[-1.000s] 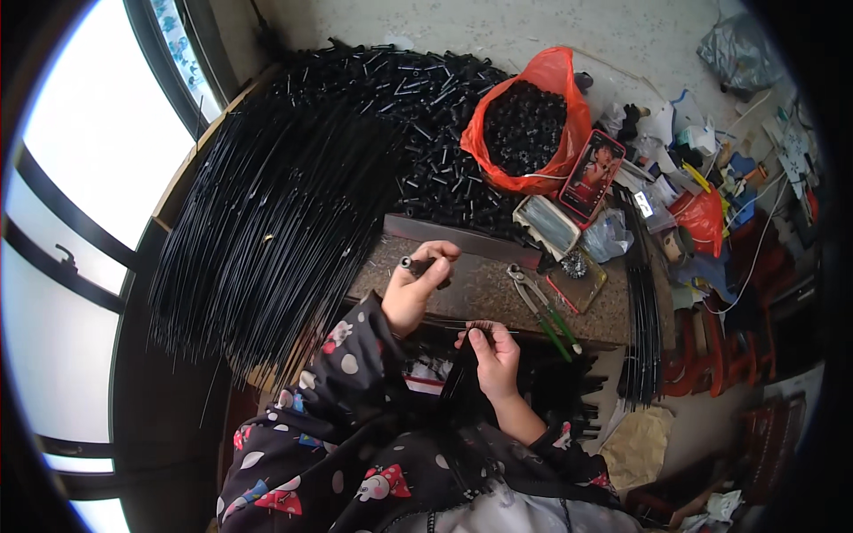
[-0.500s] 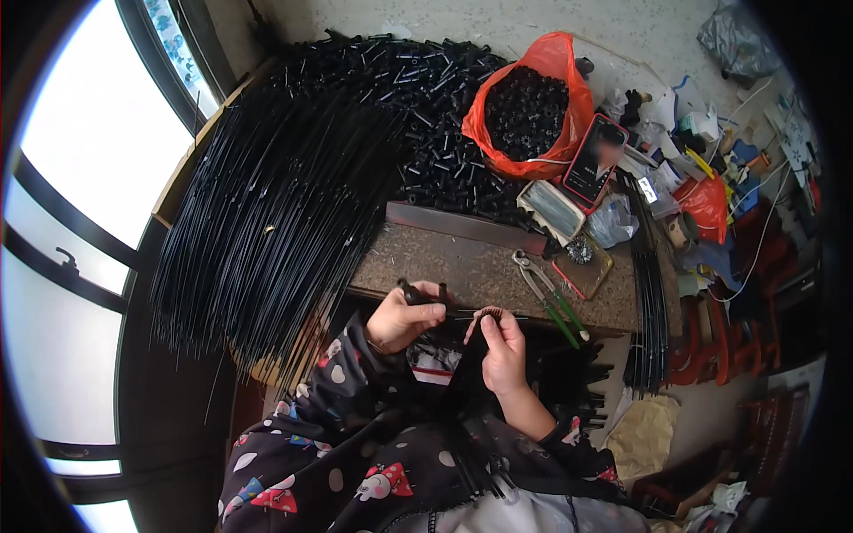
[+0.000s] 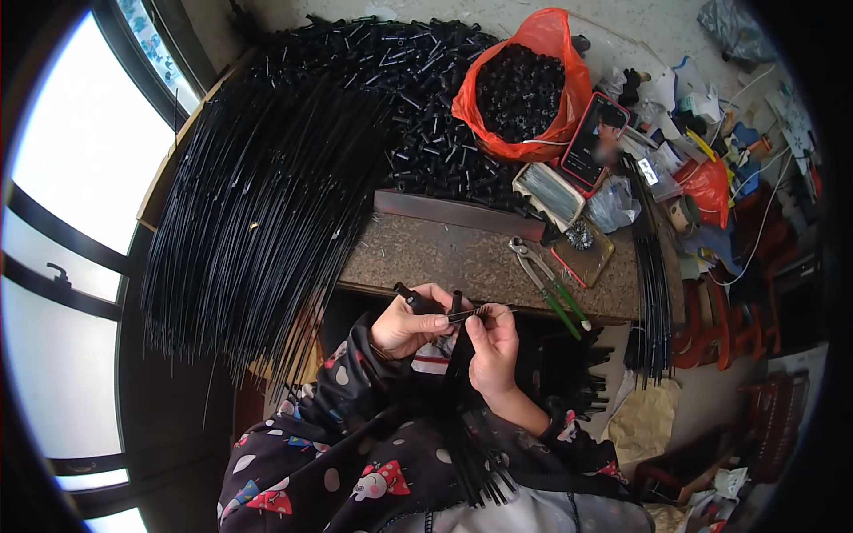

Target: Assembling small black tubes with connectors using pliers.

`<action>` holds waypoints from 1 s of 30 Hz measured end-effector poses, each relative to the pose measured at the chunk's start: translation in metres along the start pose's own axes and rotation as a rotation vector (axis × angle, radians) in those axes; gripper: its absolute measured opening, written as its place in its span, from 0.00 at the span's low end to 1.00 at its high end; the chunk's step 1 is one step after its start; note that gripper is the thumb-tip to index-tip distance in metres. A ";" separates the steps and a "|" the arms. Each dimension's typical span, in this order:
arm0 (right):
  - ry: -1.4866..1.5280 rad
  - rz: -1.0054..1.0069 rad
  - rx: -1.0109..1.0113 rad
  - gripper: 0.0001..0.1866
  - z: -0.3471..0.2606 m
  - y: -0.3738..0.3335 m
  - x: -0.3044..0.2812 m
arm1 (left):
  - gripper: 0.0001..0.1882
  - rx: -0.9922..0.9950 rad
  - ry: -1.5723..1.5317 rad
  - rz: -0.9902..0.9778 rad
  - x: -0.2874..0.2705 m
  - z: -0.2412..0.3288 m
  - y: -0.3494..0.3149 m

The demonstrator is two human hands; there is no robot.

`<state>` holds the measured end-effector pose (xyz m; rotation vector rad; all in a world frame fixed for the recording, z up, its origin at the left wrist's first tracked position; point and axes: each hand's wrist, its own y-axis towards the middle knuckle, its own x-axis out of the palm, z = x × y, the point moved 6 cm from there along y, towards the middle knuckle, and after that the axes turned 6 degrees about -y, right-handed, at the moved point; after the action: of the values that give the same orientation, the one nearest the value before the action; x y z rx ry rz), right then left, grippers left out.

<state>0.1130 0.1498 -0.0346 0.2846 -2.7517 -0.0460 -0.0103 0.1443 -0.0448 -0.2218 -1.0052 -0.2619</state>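
Just in front of the table's near edge, my two hands are close together. My left hand [image 3: 410, 325] is closed on short black tubes [image 3: 405, 291]; one end sticks out at the upper left and another tube stands up by the fingertips. Pinched in my right hand [image 3: 494, 352] are thin dark rods [image 3: 466, 314] that reach across to the left thumb. Their exact number and far ends are hidden by the fingers. Below the hands, more thin black rods [image 3: 480, 475] hang over my lap.
Long black rods [image 3: 258, 213] cover the table's left side. Behind them lies a heap of short black tubes [image 3: 400, 58]. A red plastic bag [image 3: 471, 93] holds black parts. A metal bar [image 3: 449, 216], green-handled pincers [image 3: 546, 289] and a phone [image 3: 591, 147] lie on the brown tabletop [image 3: 418, 258].
My right hand has moved slightly left, bringing the thin rods up to the tube at my left fingertips. The whole view has shifted a little.
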 end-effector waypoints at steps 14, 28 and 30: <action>0.045 -0.050 0.060 0.09 0.000 0.002 0.005 | 0.15 0.083 0.068 0.035 0.003 0.008 -0.002; 0.253 -0.160 0.236 0.06 0.013 0.004 0.009 | 0.13 0.202 0.190 0.161 0.008 0.003 -0.007; 0.181 -0.079 0.202 0.06 0.016 0.002 0.005 | 0.11 0.441 0.812 0.139 0.028 0.027 -0.010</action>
<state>0.1026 0.1503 -0.0479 0.4293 -2.5665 0.2279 -0.0212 0.1397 -0.0061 0.2117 -0.2209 0.0138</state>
